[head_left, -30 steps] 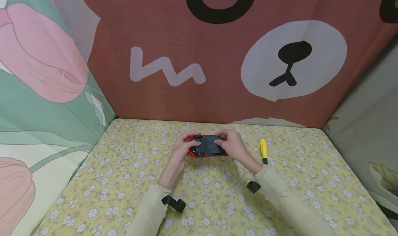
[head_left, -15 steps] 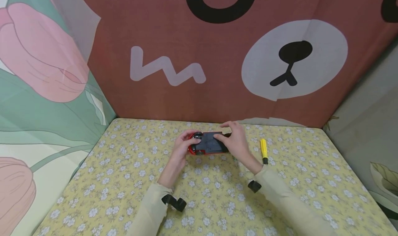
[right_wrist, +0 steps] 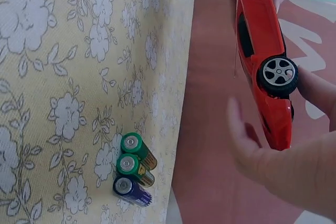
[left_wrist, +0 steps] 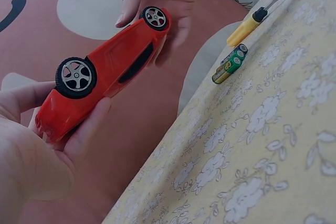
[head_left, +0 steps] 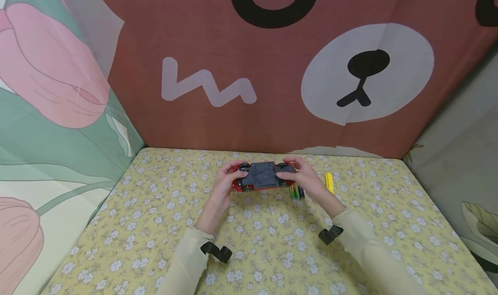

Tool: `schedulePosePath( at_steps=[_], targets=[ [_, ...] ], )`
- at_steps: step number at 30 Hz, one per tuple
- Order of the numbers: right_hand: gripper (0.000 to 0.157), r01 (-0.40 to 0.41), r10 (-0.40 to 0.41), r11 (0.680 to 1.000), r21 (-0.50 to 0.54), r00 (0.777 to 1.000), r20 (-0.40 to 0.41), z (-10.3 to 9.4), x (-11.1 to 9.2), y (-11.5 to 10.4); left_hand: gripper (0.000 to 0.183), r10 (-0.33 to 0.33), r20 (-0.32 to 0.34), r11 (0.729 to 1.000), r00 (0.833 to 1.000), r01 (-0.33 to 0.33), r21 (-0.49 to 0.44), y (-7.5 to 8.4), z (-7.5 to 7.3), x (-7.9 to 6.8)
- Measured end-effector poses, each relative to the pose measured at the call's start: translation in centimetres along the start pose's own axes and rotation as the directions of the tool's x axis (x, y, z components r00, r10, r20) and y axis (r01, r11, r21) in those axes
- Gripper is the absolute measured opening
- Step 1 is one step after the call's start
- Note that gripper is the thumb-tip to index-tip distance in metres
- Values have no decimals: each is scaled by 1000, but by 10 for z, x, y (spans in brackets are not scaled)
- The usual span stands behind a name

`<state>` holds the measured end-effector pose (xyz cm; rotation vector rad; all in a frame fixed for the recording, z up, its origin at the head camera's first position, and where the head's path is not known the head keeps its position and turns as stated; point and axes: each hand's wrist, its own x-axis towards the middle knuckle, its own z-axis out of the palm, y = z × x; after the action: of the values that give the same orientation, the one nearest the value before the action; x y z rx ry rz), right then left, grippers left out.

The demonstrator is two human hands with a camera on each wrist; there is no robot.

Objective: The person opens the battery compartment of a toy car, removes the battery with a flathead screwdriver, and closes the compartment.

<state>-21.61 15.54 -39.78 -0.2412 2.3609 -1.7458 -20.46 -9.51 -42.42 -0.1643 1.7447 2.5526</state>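
A red toy car (head_left: pixel 263 175) is held above the table, its dark grey underside facing up in the head view. My left hand (head_left: pixel 223 182) grips one end, thumb on the underside and fingers behind. At the other end, my right hand (head_left: pixel 310 183) holds the car with its thumb over the underside. Silver-spoked black wheels and a red flank of the car (left_wrist: pixel 113 69) show in the left wrist view. Just below the car on the right are green and dark blue batteries (head_left: pixel 296 191), three of them in the right wrist view, standing side by side there.
A yellow-handled screwdriver (head_left: pixel 329 182) lies right of the batteries, partly hidden behind my right forearm; its flat metal blade shows in the left wrist view. Flowered cloth covers the table (head_left: pixel 249 243). Behind it hangs a brown curtain (head_left: pixel 210 126) printed with a bear's face.
My right hand has shifted from the middle of the underside out to the car's right end. The car has risen slightly and tilted. The batteries have come into view; my left hand keeps its hold.
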Motion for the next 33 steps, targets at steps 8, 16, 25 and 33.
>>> schedulePosePath(
  at_steps=[8,16,25,33],
  targets=[
    [67,-4,4,1000,5,999,33,3,0,-1,42,-12,-1,1000,1000,12,-9,-1,-1,1],
    [66,-19,19,1000,-25,1000,10,6,3,0,40,-17,2,1000,1000,17,2,0,-3,0],
    [66,8,-8,999,-37,1000,-1,8,4,0,36,-15,6,1000,1000,15,-14,-2,-4,1],
    [64,27,-29,997,-75,999,-17,11,3,0,39,-26,-2,1000,1000,26,-15,-3,-5,1]
  ],
)
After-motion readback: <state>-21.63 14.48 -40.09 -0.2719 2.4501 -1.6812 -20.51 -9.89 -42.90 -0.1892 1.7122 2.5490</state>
